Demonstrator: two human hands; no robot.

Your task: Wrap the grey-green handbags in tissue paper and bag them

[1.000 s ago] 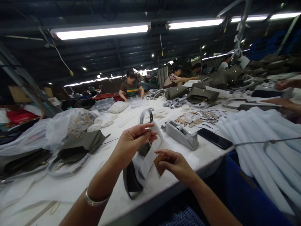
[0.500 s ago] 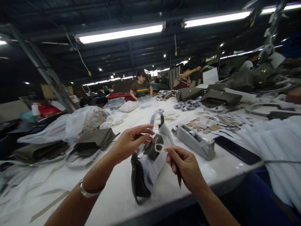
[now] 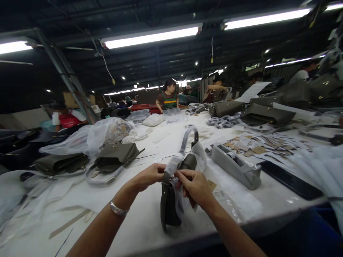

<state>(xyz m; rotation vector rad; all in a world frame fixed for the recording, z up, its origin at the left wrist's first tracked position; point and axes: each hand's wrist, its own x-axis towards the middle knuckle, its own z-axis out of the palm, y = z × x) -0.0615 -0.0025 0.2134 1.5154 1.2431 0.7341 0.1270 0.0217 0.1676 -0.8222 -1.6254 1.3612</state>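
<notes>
A small dark olive handbag (image 3: 169,207) stands upright on the white table (image 3: 128,228) right in front of me, its curved handle (image 3: 187,137) wrapped in clear plastic film. My left hand (image 3: 148,175) is closed on the near end of the handle where it meets the bag. My right hand (image 3: 194,185) is closed against the same spot from the right, fingers pinched at the handle base; what they pinch is hidden. A brown paper tag (image 3: 211,185) lies just right of my right hand.
A grey tape dispenser (image 3: 235,168) and a black phone (image 3: 291,180) lie to the right, with scattered brown tags (image 3: 257,144) behind. More olive bags (image 3: 115,155) and plastic bags (image 3: 91,137) sit left. Other people work at the far end.
Both hands came down from holding a thin looped string in the air and now meet at the base of the bag's handle. The view shifted left.
</notes>
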